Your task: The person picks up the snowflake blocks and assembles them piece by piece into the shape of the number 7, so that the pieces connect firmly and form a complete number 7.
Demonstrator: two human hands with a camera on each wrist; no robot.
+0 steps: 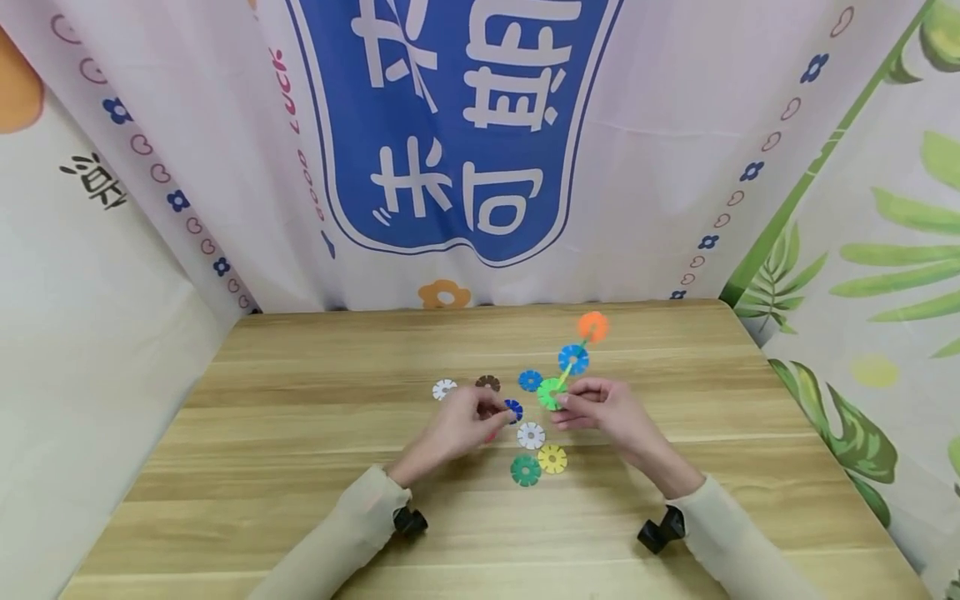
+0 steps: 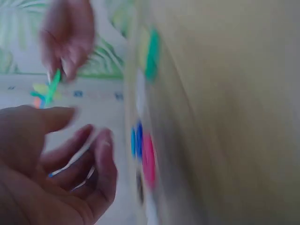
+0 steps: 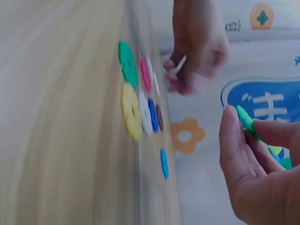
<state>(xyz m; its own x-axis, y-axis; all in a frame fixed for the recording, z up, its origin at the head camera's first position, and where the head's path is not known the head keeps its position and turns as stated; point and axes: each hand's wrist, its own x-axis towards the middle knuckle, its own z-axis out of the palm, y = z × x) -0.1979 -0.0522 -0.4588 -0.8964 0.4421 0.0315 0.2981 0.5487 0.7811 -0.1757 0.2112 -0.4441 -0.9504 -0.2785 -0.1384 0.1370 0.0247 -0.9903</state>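
My right hand (image 1: 603,410) pinches a bright green notched plastic disc (image 1: 551,394) between thumb and fingers, above the table. From it a joined chain extends up and away, with a blue disc (image 1: 573,360) and an orange disc (image 1: 593,327) at the far end. Yellow and green pieces sit edge-on between them. My left hand (image 1: 467,421) hovers over the loose discs, fingers loosely bent. Its thumb and fingertips stand apart in the left wrist view, with nothing between them. Near its fingertips lies a dark blue disc (image 1: 514,411); a pink disc (image 2: 149,160) is mostly hidden beneath it in the head view.
Several loose discs lie on the wooden table (image 1: 300,408): white (image 1: 444,389), brown (image 1: 487,382), light blue (image 1: 530,381), another white (image 1: 531,435), yellow (image 1: 552,458) and dark green (image 1: 525,470). A printed curtain (image 1: 637,167) hangs behind the far edge.
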